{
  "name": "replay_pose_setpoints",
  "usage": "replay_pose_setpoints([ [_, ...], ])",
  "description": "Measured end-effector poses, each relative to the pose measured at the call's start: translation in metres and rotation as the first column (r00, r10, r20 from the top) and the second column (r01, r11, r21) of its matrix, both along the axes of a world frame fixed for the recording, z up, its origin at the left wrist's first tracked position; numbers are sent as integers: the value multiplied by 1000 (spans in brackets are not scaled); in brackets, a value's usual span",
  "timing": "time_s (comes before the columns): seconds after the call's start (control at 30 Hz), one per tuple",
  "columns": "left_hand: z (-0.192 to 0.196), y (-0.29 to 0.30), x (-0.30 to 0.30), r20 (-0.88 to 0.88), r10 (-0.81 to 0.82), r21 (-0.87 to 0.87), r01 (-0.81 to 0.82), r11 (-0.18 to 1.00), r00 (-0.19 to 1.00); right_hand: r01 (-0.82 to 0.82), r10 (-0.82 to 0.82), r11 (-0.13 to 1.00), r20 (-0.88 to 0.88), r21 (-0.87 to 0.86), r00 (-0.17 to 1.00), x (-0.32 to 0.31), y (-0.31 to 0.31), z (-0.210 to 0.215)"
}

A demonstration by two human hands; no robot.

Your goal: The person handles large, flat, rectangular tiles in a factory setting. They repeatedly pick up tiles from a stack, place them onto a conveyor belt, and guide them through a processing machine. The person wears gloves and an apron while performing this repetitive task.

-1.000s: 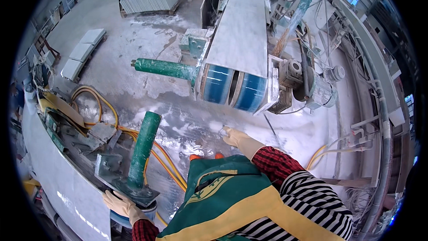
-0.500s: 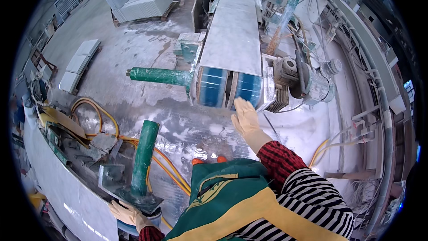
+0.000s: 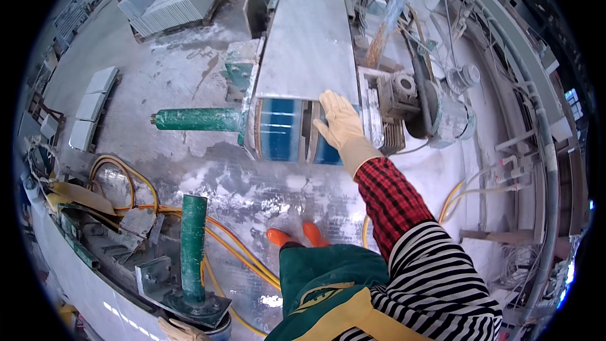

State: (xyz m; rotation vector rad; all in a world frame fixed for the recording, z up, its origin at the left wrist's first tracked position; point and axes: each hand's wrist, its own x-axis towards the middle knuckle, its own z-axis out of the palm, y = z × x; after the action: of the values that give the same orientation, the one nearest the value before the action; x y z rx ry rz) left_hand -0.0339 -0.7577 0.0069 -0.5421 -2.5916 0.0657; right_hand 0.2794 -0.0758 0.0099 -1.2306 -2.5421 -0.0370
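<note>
My right hand [image 3: 339,123], in a pale glove, reaches forward with fingers spread and rests against the near end of a long grey stone slab [image 3: 309,31] lying on a conveyor with a blue belt roller [image 3: 281,129]. My left hand [image 3: 180,331], also gloved, sits at the bottom edge of the view, touching the base plate of an upright green post [image 3: 193,246]; its grip is mostly hidden. A horizontal green roller [image 3: 199,119] sticks out to the left of the conveyor end.
Yellow hoses [image 3: 233,249] snake over the wet, dusty floor. A motor and machine parts [image 3: 435,107] stand right of the conveyor. Stacked grey slabs [image 3: 170,0] lie far left, and a curved stone edge [image 3: 76,278] runs at my lower left. My orange shoes [image 3: 297,235] show below.
My right hand rose from near my body and reached forward up to the slab's near end. The view tilted so the conveyor sits closer and more central.
</note>
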Motion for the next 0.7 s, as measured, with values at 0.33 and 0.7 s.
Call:
replay_pose_setpoints([
  [0.33, -57, -74, -76, 1, 178, 201, -174, 964, 984, 438, -443, 894, -40, -98, 895, 31, -4, 2],
  [0.7, -30, -32, -51, 18, 150, 199, -151, 968, 988, 515, -496, 856, -203, 50, 844, 33, -11, -24],
])
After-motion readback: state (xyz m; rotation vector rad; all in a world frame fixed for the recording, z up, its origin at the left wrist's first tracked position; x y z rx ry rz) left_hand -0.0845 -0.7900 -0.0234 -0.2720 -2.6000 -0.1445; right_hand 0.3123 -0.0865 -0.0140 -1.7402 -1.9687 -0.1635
